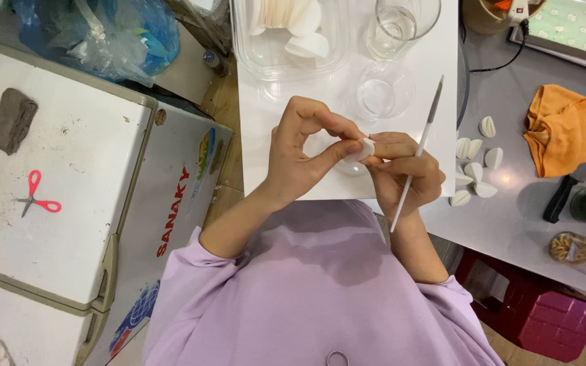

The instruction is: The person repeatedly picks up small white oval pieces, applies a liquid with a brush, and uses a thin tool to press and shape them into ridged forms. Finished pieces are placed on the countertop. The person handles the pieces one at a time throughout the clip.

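A view from above of a person in a lilac top working over a white board (pixel 435 41) on a grey table (pixel 510 217). The left hand (pixel 303 152) curls into a ring, thumb and forefinger pinching a small white folded dumpling (pixel 364 148) at the centre of the picture. The right hand (pixel 405 173) meets it from 3 o'clock, its fingertips pressed on the same piece. That hand also grips a thin white stick (pixel 420 146), which slants up toward 1 o'clock and pokes out below the wrist. How much of the dumpling lies behind the fingers cannot be made out.

At 12 o'clock sits a clear plastic tub (pixel 337 51) holding round white wrappers (pixel 293 20), cut off by the top edge. Beside it stand two clear glass cups (pixel 391 91), faint against the white board. At 3 o'clock several finished dumplings (pixel 476 169) lie on the table, then an orange cloth (pixel 561 129) partly covering a black-handled knife (pixel 564 193). At 9 o'clock red scissors (pixel 35 196) rest on a white chest freezer (pixel 76 203).
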